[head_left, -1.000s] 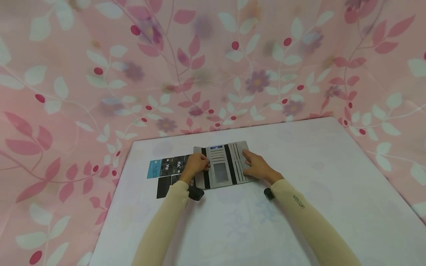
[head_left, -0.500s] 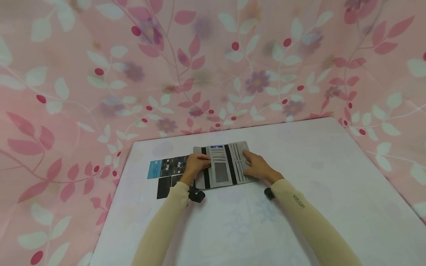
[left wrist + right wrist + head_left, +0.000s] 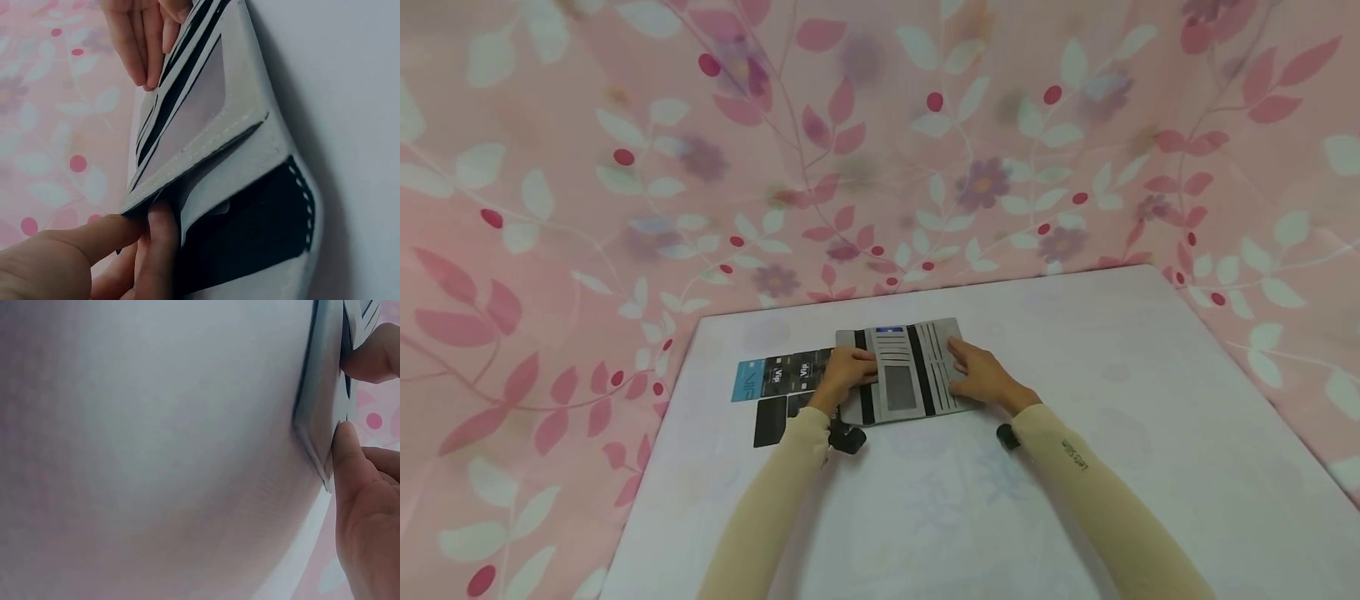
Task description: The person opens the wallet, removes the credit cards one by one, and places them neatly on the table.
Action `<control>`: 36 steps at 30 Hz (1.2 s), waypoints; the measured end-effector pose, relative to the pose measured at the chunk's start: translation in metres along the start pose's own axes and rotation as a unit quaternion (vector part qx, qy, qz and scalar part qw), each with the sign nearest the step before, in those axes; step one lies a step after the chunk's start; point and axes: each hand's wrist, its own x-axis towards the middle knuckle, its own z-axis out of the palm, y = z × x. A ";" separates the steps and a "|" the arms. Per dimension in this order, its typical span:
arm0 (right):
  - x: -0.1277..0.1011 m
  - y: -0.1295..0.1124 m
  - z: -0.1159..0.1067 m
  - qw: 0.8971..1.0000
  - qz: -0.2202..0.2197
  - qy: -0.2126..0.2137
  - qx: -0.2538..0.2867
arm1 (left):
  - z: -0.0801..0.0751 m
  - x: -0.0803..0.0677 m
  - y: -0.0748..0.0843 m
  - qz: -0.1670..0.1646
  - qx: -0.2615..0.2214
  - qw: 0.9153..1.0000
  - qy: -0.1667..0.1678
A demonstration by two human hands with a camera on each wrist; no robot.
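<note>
With the grey wallet (image 3: 901,373) lying open on the tabletop (image 3: 1075,467), my left hand (image 3: 847,372) pinches its left flap while my right hand (image 3: 981,375) presses flat. I judge I'm mid-step loading cards (image 3: 772,377); next needs the pocket held apart.

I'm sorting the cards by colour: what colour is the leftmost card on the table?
Light blue: the leftmost card, beside dark cards. Head view shows it best.

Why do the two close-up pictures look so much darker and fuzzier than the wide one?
Head view: evenly lit, wallet fairly sharp, table edges bowed by the wide lens. Left wrist view: dim, left hand soft. Right wrist view: mostly blurred table, right hand at the edge.
</note>
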 end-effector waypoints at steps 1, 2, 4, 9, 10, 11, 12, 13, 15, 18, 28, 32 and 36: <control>0.000 0.000 0.000 1.000 0.001 0.001 0.000 | 0.000 -0.001 0.001 -0.001 0.001 1.000 0.001; 0.000 0.000 0.000 1.000 0.003 0.001 0.002 | -0.001 -0.001 0.001 -0.002 0.003 1.000 0.002; 0.000 0.001 0.001 1.000 0.002 0.000 0.008 | -0.003 -0.003 0.001 -0.003 -0.007 1.000 0.005; 0.000 0.001 0.002 1.000 0.001 0.000 0.006 | -0.018 -0.008 -0.002 0.010 -0.004 1.000 0.021; 0.000 0.001 0.002 1.000 0.002 0.000 0.005 | -0.022 -0.008 -0.002 0.015 0.004 1.000 0.024; 0.000 0.000 0.003 1.000 0.001 0.000 0.003 | -0.027 -0.009 -0.003 0.020 0.017 0.999 0.027; 0.000 0.000 0.003 1.000 0.003 0.001 -0.001 | -0.032 -0.011 -0.004 0.024 0.029 0.999 0.030; -0.001 0.000 0.003 1.000 0.004 0.001 -0.003 | -0.037 -0.012 -0.003 0.025 0.037 0.998 0.032; -0.001 -0.001 0.003 1.000 0.005 0.003 -0.009 | -0.045 -0.016 -0.003 0.027 0.050 0.998 0.036; -0.002 -0.001 0.002 1.000 0.005 0.004 -0.005 | -0.059 -0.021 -0.002 0.023 0.056 0.997 0.045; -0.002 -0.002 0.002 1.000 0.001 0.003 0.011 | -0.102 -0.040 -0.017 0.004 0.030 0.999 0.042; -0.002 -0.001 0.002 1.000 0.001 0.005 0.013 | -0.128 -0.049 -0.022 -0.002 0.045 0.998 0.037; -0.002 -0.002 0.002 1.000 -0.001 0.006 0.013 | -0.158 -0.061 -0.032 -0.012 0.062 0.996 0.055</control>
